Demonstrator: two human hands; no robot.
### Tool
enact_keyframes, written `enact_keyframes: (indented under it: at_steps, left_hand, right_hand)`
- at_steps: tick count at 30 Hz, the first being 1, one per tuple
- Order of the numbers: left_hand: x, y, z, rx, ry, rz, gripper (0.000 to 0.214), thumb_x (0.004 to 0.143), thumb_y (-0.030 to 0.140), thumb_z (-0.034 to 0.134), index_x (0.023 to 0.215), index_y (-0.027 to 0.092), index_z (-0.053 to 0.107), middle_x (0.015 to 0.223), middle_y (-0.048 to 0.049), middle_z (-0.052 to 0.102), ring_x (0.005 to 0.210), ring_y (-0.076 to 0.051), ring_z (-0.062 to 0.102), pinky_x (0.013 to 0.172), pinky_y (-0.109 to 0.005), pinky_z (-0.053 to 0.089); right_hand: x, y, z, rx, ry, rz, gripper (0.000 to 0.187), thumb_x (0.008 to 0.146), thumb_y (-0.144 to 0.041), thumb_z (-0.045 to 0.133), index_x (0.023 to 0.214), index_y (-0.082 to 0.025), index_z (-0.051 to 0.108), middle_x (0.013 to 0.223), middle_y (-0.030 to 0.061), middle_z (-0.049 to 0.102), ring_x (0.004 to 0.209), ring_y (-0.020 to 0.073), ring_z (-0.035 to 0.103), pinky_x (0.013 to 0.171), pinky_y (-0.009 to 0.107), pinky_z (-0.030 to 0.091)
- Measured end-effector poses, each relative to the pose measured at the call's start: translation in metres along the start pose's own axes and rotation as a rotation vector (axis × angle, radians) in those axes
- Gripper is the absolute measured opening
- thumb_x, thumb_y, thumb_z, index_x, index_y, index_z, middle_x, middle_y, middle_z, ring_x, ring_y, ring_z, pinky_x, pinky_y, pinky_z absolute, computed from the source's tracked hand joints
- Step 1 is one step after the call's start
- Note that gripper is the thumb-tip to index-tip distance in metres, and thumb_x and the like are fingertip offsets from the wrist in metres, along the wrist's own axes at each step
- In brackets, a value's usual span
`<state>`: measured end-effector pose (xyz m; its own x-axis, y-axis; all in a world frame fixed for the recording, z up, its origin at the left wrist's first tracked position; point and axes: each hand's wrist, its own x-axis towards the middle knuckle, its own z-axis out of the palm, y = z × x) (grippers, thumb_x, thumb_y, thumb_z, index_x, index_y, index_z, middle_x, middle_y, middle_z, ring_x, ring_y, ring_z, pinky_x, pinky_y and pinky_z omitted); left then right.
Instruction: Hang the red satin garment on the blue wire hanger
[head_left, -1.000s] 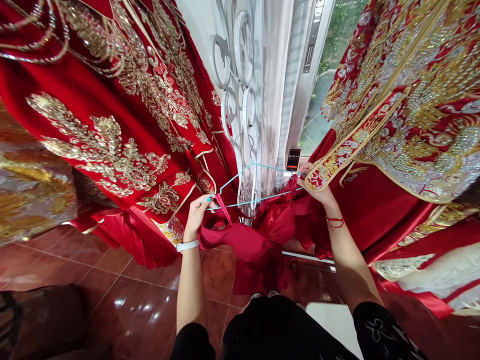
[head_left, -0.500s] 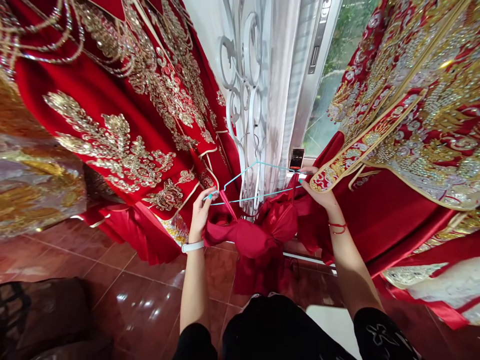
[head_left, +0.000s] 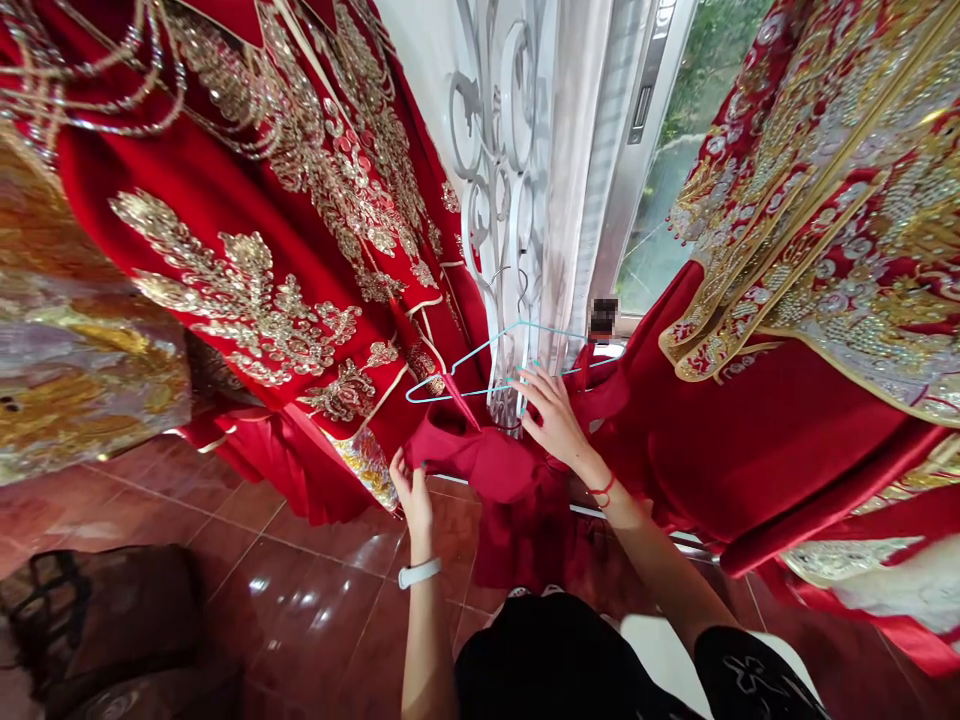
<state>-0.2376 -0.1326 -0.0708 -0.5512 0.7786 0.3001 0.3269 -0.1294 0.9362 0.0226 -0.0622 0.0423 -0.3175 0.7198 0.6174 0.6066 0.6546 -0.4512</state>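
Biggest first: you've got a red gown with gold embroidery across the upper left, and a red garment with beaded gold work filling the upper right. Red tiled floor runs along the lower left. White scroll metalwork stands at top centre, window glass to its right. Your dark-red strapped garment is mid-frame, hanging by its straps from the light-blue hanger; can't tell if the hook catches the metalwork. Brown bag sits lower left. Your right hand, at centre, has fingers spread over the hanger's lower bar; contact unclear. Your left hand is at the garment's left edge, thumb and fingers near the cloth; can't tell if they pinch it. Smallest: white wristband on your left wrist, red string bracelet on your right.
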Motion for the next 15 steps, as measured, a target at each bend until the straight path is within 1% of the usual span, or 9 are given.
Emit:
enact_keyframes:
  at_steps: [2,4,5,6,8,10,11,13,15]
  left_hand:
    - [0.001,0.023,-0.002,0.050,0.069,0.050,0.071,0.092,0.041,0.058,0.155,0.026,0.029,0.159,-0.0168,0.037,0.147,-0.029,0.040,0.120,-0.048,0.034]
    - [0.006,0.044,-0.004,0.143,0.068,0.151,0.074,0.086,0.044,0.068,0.152,0.025,0.038,0.167,-0.0147,0.027,0.156,-0.032,0.020,0.127,-0.052,0.020]
    - [0.009,0.052,-0.005,0.177,0.035,0.196,0.073,0.085,0.045,0.070,0.149,0.025,0.044,0.167,-0.0134,0.027,0.158,-0.033,0.015,0.127,-0.054,0.015]
    - [0.014,0.059,-0.006,0.190,-0.014,0.221,0.069,0.084,0.045,0.071,0.147,0.026,0.048,0.166,-0.0124,0.032,0.158,-0.033,0.014,0.128,-0.055,0.012]
    - [0.024,0.069,-0.006,0.151,-0.147,0.218,0.064,0.085,0.045,0.071,0.144,0.027,0.054,0.159,-0.0117,0.045,0.155,-0.033,0.026,0.127,-0.056,0.016]
    - [0.034,0.073,-0.005,0.071,-0.270,0.168,0.061,0.083,0.046,0.071,0.139,0.024,0.058,0.148,-0.0126,0.057,0.146,-0.032,0.044,0.124,-0.054,0.027]
    - [0.038,0.075,-0.005,0.032,-0.303,0.139,0.061,0.082,0.048,0.072,0.136,0.022,0.061,0.143,-0.0134,0.062,0.138,-0.032,0.052,0.120,-0.051,0.034]
    - [0.044,0.075,-0.003,-0.036,-0.312,0.084,0.062,0.077,0.050,0.075,0.128,0.017,0.066,0.130,-0.0143,0.070,0.121,-0.030,0.064,0.110,-0.047,0.047]
    - [0.047,0.073,-0.002,-0.086,-0.286,0.024,0.058,0.073,0.052,0.077,0.117,0.014,0.070,0.113,-0.0122,0.076,0.103,-0.027,0.070,0.098,-0.043,0.054]
  right_hand:
    - [0.004,-0.007,0.009,0.000,-0.083,-0.013,0.068,0.088,-0.009,0.045,0.153,-0.029,0.046,0.153,0.0051,0.053,0.149,0.0268,0.039,0.127,0.061,0.013]
    - [0.006,-0.009,0.014,0.022,-0.115,0.003,0.071,0.088,-0.007,0.043,0.156,-0.029,0.041,0.151,0.0058,0.055,0.144,0.0250,0.047,0.128,0.060,0.009]
    - [0.006,-0.009,0.015,0.035,-0.118,0.015,0.072,0.088,-0.007,0.043,0.156,-0.029,0.041,0.150,0.0057,0.057,0.141,0.0241,0.050,0.128,0.059,0.009]
    - [0.006,-0.009,0.016,0.046,-0.116,0.024,0.072,0.088,-0.006,0.043,0.155,-0.030,0.042,0.149,0.0052,0.058,0.139,0.0236,0.052,0.128,0.058,0.009]
    - [0.006,-0.008,0.016,0.060,-0.113,0.027,0.071,0.087,-0.006,0.045,0.153,-0.031,0.045,0.147,0.0042,0.059,0.137,0.0233,0.054,0.128,0.058,0.013]
    - [0.005,-0.007,0.016,0.062,-0.114,0.021,0.069,0.086,-0.006,0.045,0.150,-0.031,0.049,0.144,0.0043,0.062,0.134,0.0231,0.056,0.127,0.057,0.019]
    - [0.004,-0.006,0.016,0.061,-0.111,0.019,0.067,0.086,-0.006,0.046,0.149,-0.031,0.051,0.143,0.0047,0.063,0.133,0.0232,0.057,0.126,0.056,0.022]
    - [0.003,-0.005,0.018,0.058,-0.096,0.023,0.063,0.085,-0.006,0.046,0.143,-0.029,0.058,0.139,0.0060,0.065,0.130,0.0236,0.059,0.125,0.056,0.025]
    - [0.000,-0.004,0.019,0.050,-0.075,0.028,0.059,0.085,-0.006,0.047,0.138,-0.028,0.063,0.137,0.0072,0.066,0.128,0.0245,0.060,0.124,0.059,0.025]
